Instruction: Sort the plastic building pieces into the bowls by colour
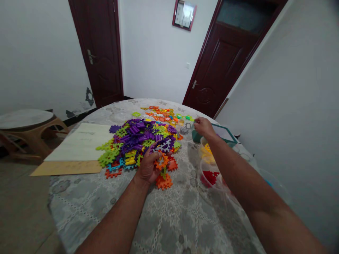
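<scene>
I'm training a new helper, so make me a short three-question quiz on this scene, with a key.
1. True or false: the left hand holds an orange piece.

2. Which of these is the right hand nearest to?
A) The stool
B) The green box
C) A door handle

3. Fill in: the framed picture hangs on the wall between two dark red ____.

Key: 1. True. 2. B. 3. Doors.
</scene>
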`<state>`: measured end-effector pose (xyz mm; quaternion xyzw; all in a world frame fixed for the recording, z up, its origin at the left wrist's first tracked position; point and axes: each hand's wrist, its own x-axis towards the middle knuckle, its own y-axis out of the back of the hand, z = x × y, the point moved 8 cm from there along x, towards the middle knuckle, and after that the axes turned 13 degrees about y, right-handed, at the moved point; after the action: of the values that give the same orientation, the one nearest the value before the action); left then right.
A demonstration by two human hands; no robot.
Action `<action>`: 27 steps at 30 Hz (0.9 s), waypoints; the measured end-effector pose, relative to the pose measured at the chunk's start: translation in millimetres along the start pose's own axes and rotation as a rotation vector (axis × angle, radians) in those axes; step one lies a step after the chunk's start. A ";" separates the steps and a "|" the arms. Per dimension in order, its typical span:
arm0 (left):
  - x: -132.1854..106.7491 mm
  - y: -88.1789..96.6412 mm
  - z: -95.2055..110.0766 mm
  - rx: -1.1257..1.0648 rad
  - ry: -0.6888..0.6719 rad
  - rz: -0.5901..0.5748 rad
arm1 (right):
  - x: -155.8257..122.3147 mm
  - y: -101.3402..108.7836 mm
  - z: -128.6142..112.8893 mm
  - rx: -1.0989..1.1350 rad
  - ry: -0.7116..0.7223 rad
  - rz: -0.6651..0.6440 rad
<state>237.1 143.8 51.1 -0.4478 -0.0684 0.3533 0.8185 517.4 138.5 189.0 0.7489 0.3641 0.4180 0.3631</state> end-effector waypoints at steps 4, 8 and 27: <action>0.2 -1.6 -4.7 0.019 0.022 -0.016 | -25.6 -20.0 -20.0 0.005 0.112 -0.064; 0.1 -4.4 -6.1 0.009 0.018 -0.038 | -42.1 -25.0 -42.3 -0.060 0.229 -0.181; -8.1 -19.8 -31.6 0.142 0.218 -0.346 | -172.8 -41.7 -64.4 0.886 -0.035 -0.003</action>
<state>254.8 110.1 49.6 -0.4063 -0.0301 0.1608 0.8990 383.4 26.9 116.1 0.8387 0.5030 0.2082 0.0137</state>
